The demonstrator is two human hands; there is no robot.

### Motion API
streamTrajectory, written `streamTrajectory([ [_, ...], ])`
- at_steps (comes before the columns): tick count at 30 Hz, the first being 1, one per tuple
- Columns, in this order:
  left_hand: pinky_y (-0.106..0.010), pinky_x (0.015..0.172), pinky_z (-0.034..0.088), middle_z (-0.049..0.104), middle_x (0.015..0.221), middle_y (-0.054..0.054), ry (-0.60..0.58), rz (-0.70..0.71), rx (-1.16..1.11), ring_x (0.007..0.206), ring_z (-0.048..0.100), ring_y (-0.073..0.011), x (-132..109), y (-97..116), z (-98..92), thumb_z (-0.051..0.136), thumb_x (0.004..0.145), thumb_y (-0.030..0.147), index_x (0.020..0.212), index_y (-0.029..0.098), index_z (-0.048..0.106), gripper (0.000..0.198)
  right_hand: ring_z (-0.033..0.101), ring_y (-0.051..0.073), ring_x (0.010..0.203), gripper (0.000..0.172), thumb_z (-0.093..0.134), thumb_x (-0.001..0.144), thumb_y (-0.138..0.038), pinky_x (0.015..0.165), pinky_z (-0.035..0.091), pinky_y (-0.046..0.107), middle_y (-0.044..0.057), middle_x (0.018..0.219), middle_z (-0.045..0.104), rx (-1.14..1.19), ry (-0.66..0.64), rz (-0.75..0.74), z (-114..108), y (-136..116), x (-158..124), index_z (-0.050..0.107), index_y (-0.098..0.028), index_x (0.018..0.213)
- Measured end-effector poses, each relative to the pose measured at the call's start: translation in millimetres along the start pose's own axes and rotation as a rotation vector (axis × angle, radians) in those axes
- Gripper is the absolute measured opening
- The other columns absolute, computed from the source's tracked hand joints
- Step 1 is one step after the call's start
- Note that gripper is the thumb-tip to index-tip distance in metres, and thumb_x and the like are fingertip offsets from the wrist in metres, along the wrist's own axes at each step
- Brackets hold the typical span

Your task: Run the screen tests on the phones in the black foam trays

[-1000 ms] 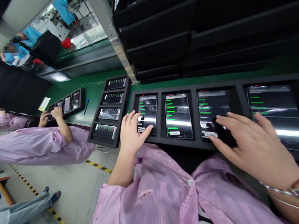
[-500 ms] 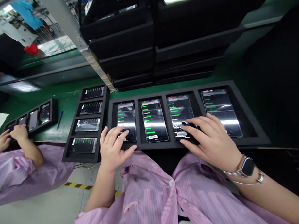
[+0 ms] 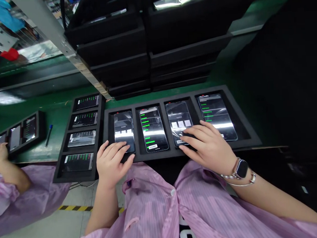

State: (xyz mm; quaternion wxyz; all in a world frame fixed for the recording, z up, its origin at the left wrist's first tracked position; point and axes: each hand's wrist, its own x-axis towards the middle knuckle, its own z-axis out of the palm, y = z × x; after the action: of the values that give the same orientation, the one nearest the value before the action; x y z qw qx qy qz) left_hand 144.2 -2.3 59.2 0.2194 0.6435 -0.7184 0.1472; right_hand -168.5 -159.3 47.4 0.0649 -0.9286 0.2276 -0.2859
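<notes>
Several phones lie face up in the slots of a black foam tray (image 3: 159,156). My left hand (image 3: 113,162) rests, fingers spread, over the lower part of the leftmost phone (image 3: 123,122). Over the lower part of the third phone (image 3: 177,115) is my right hand (image 3: 207,146), fingers apart, with a watch on its wrist. Both these phones show a grey screen with white boxes. Between my hands, the second phone (image 3: 154,129) shows green text lines, as does the rightmost phone (image 3: 217,113). Neither hand grips anything; exact fingertip contact is hard to tell.
A second black tray (image 3: 60,167) with several phones stands to the left. Farther left are a blue pen (image 3: 48,135), another phone tray (image 3: 41,125) and another person's hand (image 3: 0,152). Stacked black trays (image 3: 119,51) stand behind, beside a metal post (image 3: 53,29).
The leftmost and third phones have changed from green text lists to grey screens with white boxes. The view has shifted, so the trays appear farther left. My hands keep nearly the same places over the phones.
</notes>
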Motion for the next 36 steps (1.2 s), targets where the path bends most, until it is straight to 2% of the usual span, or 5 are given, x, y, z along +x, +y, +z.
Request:
streamTrajectory([
  [11, -0.045, 0.104, 0.046, 0.078, 0.105, -0.003, 0.023, -0.004, -0.006, 0.09, 0.075, -0.0222, 2, 1, 1.5, 0.073, 0.088, 0.033, 0.105, 0.023, 0.07, 0.02, 0.063, 0.027, 0.099, 0.015, 0.063, 0.104, -0.028, 0.107, 0.045, 0.055, 0.009, 0.11, 0.068, -0.007, 0.008, -0.007, -1, 0, 0, 0.071, -0.015, 0.102],
  [17, -0.044, 0.106, 0.045, 0.078, 0.108, -0.002, -0.015, -0.053, -0.044, 0.096, 0.074, -0.0218, -2, 6, -1.7, 0.073, 0.088, 0.036, 0.104, 0.023, 0.07, 0.02, 0.064, 0.03, 0.101, 0.017, 0.063, 0.103, -0.029, 0.104, 0.047, 0.055, 0.011, 0.111, 0.068, -0.025, -0.035, -0.056, -3, 0, -5, 0.069, -0.013, 0.105],
  [23, -0.044, 0.107, 0.046, 0.078, 0.108, 0.0, -0.031, -0.108, -0.055, 0.098, 0.074, -0.0203, -7, 12, -2.1, 0.07, 0.09, 0.04, 0.103, 0.025, 0.071, 0.02, 0.065, 0.032, 0.093, 0.021, 0.061, 0.105, -0.033, 0.097, 0.05, 0.056, 0.011, 0.105, 0.068, -0.057, -0.034, -0.14, -4, 3, -6, 0.069, -0.014, 0.103],
  [29, -0.043, 0.108, 0.045, 0.079, 0.108, 0.0, -0.026, -0.112, -0.065, 0.099, 0.074, -0.0201, -9, 13, -1.7, 0.07, 0.09, 0.041, 0.102, 0.025, 0.072, 0.021, 0.065, 0.032, 0.091, 0.022, 0.062, 0.104, -0.034, 0.094, 0.051, 0.055, 0.012, 0.103, 0.069, -0.06, -0.024, -0.151, -3, 3, -5, 0.069, -0.014, 0.101],
  [36, -0.043, 0.11, 0.045, 0.079, 0.109, 0.001, -0.075, -0.166, -0.066, 0.1, 0.074, -0.0208, -10, 14, -2.2, 0.069, 0.089, 0.042, 0.102, 0.027, 0.075, 0.02, 0.065, 0.032, 0.091, 0.019, 0.062, 0.103, -0.031, 0.095, 0.052, 0.055, 0.013, 0.103, 0.069, -0.058, -0.008, -0.151, -4, 2, -3, 0.069, -0.013, 0.099],
])
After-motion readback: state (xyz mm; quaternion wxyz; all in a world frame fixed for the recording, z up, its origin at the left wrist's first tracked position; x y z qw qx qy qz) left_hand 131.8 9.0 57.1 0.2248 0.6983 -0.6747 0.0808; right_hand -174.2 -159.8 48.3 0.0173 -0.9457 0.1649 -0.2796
